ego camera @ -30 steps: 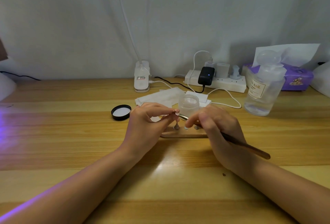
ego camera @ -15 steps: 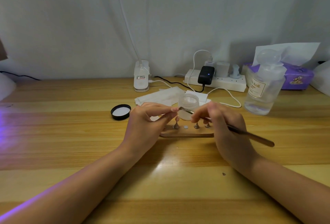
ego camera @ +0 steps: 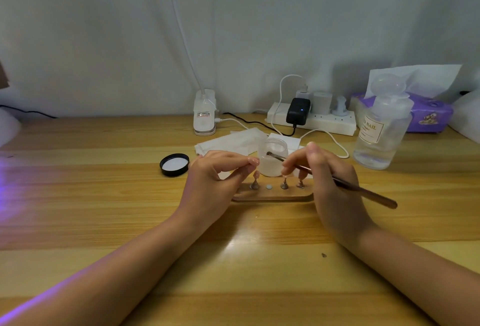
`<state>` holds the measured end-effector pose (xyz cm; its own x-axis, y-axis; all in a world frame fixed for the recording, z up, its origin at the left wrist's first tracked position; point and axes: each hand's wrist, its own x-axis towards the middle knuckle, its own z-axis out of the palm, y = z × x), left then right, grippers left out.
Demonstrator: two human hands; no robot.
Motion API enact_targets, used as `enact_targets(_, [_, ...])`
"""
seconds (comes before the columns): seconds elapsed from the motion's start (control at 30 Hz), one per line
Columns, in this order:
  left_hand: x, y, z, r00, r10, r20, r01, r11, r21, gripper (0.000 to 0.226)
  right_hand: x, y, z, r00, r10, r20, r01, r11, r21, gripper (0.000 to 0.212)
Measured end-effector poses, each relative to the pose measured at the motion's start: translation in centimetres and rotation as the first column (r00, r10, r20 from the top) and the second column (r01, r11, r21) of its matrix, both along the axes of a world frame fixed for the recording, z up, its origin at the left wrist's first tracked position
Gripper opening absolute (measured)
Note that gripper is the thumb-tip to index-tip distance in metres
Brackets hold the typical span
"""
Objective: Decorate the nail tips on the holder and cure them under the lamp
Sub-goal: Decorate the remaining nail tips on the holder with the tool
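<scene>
Left hand (ego camera: 215, 177) with fingers curled, thumb and forefinger pinched; right hand (ego camera: 330, 182) curled in a pen grip; both forearms extended forward.

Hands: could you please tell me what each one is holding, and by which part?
The right hand pinches the brush near its bristle end. The left hand seems to pinch something small, too hidden to identify.

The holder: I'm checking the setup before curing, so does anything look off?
One spot on the holder stands out: second from left shows only a bare round pad, no stand or tip. The small jar sits open, its black lid lying apart.
</scene>
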<state>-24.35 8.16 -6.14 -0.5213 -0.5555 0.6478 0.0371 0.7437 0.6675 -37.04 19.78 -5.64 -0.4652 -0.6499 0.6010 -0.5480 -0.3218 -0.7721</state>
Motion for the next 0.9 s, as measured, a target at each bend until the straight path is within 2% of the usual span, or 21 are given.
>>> enact_targets(0.13, [0.03,-0.01,0.03,1.000,0.002,0.007,-0.002,1.000,0.023,0.031,0.75,-0.08,0.12,0.967,0.015,-0.255,-0.012,1.000,0.013,0.031])
enact_targets(0.2, [0.02,0.00,0.01,1.000,0.001,0.013,-0.002,1.000,0.024,0.032,0.81,-0.12,0.08,0.946,0.016,-0.322,-0.012,1.000,0.013,0.030])
enact_targets(0.23, [0.02,0.05,0.04,1.000,0.001,0.011,-0.001,1.000,0.029,0.032,0.71,-0.09,0.02,0.953,0.012,-0.302,-0.011,1.000,0.005,0.032])
enact_targets(0.37, [0.04,0.16,0.05,1.000,0.010,0.005,-0.010,0.998,0.060,0.028,0.20,0.16,-0.01,0.998,0.032,-0.046,-0.035,0.997,-0.061,0.045])
enact_targets(0.4, [0.02,0.17,0.04,1.000,0.013,0.013,-0.014,0.998,0.064,0.028,0.20,0.18,0.03,0.999,0.031,-0.038,-0.033,0.997,-0.065,0.044])
enact_targets(0.57, [0.02,0.28,0.15,0.999,0.017,0.038,-0.020,0.998,0.062,0.028,0.71,-0.07,0.11,0.964,0.034,-0.265,-0.035,0.999,0.003,0.031])
enact_targets(0.67, [0.02,0.39,0.29,1.000,-0.011,0.028,0.008,0.997,0.080,0.020,0.54,0.06,-0.10,0.982,0.040,-0.185,-0.046,0.999,-0.025,0.037])
enact_targets(0.77, [-0.01,0.50,0.38,0.999,-0.036,0.014,0.034,0.993,0.111,0.022,0.39,0.29,-0.10,0.996,0.052,-0.071,-0.058,0.995,-0.078,0.041])
enact_targets(0.9, [-0.01,0.54,0.34,0.999,-0.036,0.012,0.035,0.993,0.112,0.021,0.76,0.08,0.16,0.984,0.038,-0.176,-0.047,0.998,-0.044,0.034])
